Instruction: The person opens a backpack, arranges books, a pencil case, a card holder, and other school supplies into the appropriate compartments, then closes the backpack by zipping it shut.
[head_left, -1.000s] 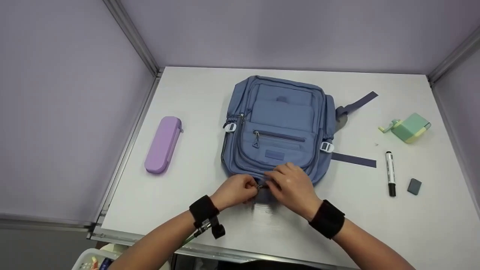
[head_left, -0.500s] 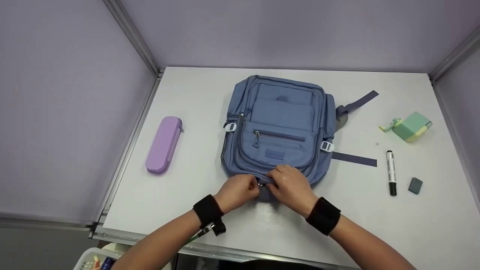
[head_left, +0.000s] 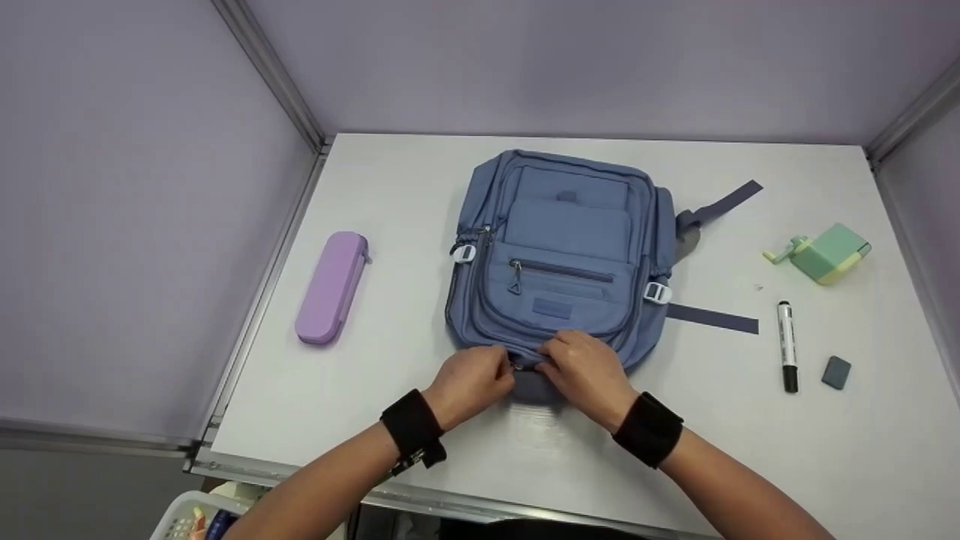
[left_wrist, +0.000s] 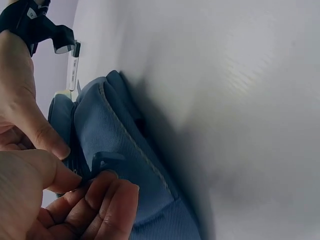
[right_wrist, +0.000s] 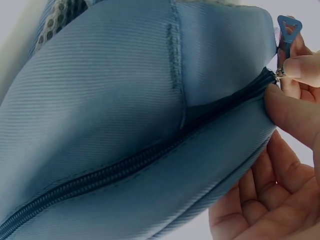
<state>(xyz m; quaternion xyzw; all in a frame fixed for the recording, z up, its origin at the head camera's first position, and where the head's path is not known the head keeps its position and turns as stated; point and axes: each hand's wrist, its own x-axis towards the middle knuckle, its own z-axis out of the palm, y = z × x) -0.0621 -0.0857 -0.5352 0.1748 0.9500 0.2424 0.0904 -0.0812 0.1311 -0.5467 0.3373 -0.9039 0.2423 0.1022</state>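
Note:
A blue backpack (head_left: pixel 568 225) lies front side up, its lower end toward me. At that end, my left hand (head_left: pixel 472 381) pinches a zipper pull (right_wrist: pixel 289 30) between thumb and fingers; the pull's triangular blue tab sticks out above them. My right hand (head_left: pixel 589 369) grips the fabric just beside the slider, thumb on one side and fingers on the other. A long zipper (right_wrist: pixel 115 170) runs away from the hands with its teeth joined in the right wrist view. From the head view, the fingers mostly hide the slider.
On the white table (head_left: pixel 390 300), a purple case (head_left: pixel 332 287) lies left. To the right are a green pencil sharpener (head_left: pixel 831 253), a marker (head_left: pixel 787 346) and a dark eraser (head_left: pixel 836 372). Two straps (head_left: pixel 712 318) extend from the backpack's right. A white basket (head_left: pixel 180 514) sits below the front edge.
The right hand's fingers have drawn in closer on the fabric by the zipper. The left hand shifts only slightly and keeps its pinch. The backpack stays in place.

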